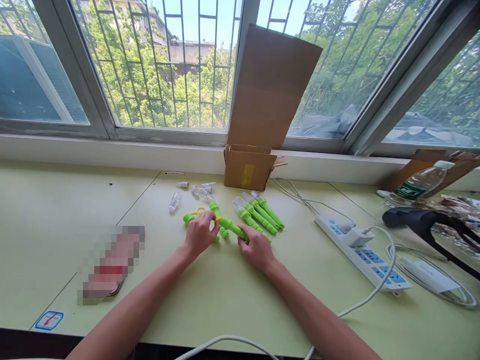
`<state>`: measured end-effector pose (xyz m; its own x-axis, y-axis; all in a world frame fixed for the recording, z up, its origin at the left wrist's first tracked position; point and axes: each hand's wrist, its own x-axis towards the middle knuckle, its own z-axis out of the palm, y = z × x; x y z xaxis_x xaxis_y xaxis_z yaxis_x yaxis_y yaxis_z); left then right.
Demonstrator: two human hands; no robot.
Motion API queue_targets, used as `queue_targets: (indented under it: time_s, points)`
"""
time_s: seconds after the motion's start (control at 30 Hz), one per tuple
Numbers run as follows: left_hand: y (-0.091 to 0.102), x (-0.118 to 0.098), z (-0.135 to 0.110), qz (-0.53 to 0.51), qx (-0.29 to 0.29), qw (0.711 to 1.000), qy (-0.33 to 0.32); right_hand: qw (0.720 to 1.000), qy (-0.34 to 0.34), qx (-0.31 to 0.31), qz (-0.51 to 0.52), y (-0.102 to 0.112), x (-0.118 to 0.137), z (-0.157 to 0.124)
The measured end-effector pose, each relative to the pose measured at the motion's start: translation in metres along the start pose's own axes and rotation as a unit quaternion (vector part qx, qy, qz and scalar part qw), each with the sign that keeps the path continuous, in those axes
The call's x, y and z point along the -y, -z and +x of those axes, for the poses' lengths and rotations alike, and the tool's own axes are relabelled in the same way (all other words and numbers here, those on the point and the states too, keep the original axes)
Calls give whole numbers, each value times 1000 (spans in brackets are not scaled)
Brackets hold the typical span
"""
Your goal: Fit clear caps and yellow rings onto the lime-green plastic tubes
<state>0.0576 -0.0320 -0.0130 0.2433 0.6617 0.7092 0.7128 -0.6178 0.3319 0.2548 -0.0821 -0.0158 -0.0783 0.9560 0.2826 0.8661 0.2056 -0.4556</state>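
My right hand is closed around the lower end of a green ribbed plastic tube, whose wider threaded end points left. At that end my left hand pinches a small yellow ring; whether the ring is around the tube or only against it I cannot tell. Several more green tubes lie behind and under my left hand, partly hidden, with loose yellow rings beside them. To the right rest several green tubes with clear caps in a row. Clear plastic caps lie scattered behind my left hand.
A cardboard box with a raised flap stands by the window. On the right are a white power strip with cables, a black curved object and a plastic bottle. A blurred-out phone-like object lies left.
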Motion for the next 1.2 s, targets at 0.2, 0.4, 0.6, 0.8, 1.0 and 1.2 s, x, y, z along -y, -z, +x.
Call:
queue_targets:
  time_s: [0.2, 0.4, 0.6, 0.8, 1.0, 1.2]
  points:
    - [2, -2, -1, -36, 36, 999, 0, 1000, 0, -4, 3, -2, -2, 1]
    - [0, -5, -4, -35, 56, 998, -23, 1000, -12, -7, -5, -3, -4, 2]
    - [-3, -8, -5, -33, 41, 998, -24, 1000, -9, -17, 1, -4, -5, 2]
    - [-4, -7, -5, -25, 40, 999, -18, 1000, -1, -15, 2, -3, -1, 0]
    - [-3, -8, -5, -44, 48, 998, -26, 1000, -4, -10, -1, -1, 0, 0]
    - [-3, -8, -6, -55, 48, 997, -38, 1000, 8, -12, 11, -2, -1, 0]
